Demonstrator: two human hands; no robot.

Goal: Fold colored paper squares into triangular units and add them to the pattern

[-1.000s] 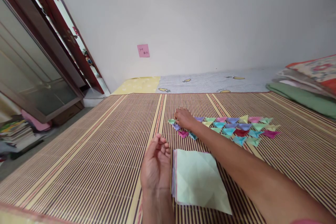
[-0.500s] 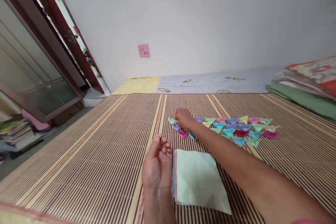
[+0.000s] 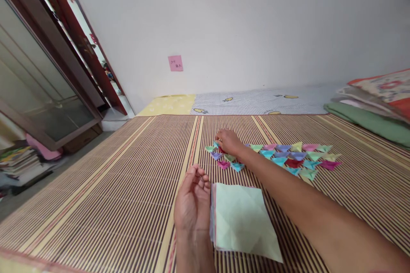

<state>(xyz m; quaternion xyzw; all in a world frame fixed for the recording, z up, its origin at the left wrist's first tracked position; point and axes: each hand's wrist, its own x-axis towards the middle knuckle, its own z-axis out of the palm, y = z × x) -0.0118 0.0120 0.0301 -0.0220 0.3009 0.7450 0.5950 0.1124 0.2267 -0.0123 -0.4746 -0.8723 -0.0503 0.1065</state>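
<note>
My right hand reaches to the left end of several rows of small folded paper boats. Its fingers are pinched on a light blue paper boat, just behind a pale green boat. Part of a red boat and others are hidden under the hand. My left hand lies palm up on the mat, fingers loosely curled and apart from the thumb, with nothing in it. Beside it is a stack of square paper sheets, a pale green one on top.
A striped bamboo mat covers the bed. Folded cloths are piled at the right. A pink note is stuck to the wall. At the left are a glass-panelled door and a pile of books.
My right hand has shifted slightly right and back, and the light blue boat now shows at its fingertips. More of the boats below it are uncovered. The left hand has barely moved.
</note>
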